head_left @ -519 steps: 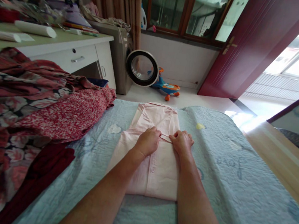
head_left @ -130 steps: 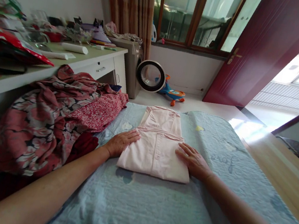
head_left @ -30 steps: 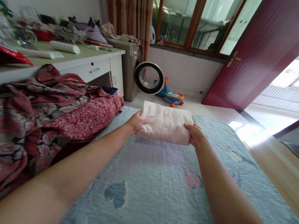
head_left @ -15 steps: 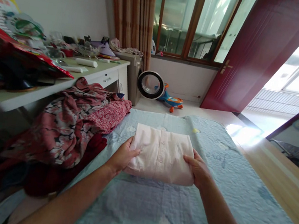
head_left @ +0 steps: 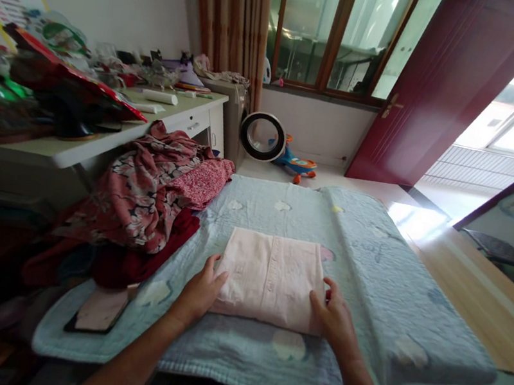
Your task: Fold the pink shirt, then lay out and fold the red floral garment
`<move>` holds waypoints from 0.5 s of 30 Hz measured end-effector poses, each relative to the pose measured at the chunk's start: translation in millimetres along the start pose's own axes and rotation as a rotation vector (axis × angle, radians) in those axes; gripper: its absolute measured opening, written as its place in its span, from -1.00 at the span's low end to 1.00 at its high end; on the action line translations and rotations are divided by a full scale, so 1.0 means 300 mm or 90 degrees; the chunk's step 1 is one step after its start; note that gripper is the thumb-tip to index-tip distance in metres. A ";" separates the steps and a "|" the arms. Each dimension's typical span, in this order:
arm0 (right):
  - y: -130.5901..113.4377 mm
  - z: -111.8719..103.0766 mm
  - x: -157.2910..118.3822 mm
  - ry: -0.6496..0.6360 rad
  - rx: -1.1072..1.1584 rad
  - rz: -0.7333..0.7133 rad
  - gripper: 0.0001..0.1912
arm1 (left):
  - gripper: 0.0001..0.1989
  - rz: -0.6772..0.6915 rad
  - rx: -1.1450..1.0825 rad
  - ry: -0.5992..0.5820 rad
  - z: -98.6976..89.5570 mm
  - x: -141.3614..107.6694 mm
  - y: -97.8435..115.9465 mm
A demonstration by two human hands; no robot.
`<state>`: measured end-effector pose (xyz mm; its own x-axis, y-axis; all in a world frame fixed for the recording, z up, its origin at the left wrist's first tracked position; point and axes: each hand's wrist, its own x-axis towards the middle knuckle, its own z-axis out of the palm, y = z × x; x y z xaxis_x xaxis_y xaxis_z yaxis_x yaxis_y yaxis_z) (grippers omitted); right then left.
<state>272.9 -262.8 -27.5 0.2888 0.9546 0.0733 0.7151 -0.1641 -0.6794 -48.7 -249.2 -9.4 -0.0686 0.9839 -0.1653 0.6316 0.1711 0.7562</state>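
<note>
Near the close edge of the blue quilt, the folded pale pink shirt now lies drawn back toward the person from its raised place farther off, which leaves the compact bundle seemingly supported, its buttoned strip uppermost. The left hand and right hand flank opposite sides, thumbs over the edges and fingers alongside, though whether either is actually clamped on the cloth cannot be told.
</note>
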 end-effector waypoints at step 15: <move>-0.060 -0.045 -0.052 -0.114 -0.328 -0.025 -0.55 | -0.62 0.063 0.472 0.084 -0.013 -0.066 0.062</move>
<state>264.1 -278.2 -6.6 0.1753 0.9824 -0.0648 0.9554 -0.1856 -0.2298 -38.5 -265.4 10.4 -0.0468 0.9989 -0.0071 0.9900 0.0474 0.1326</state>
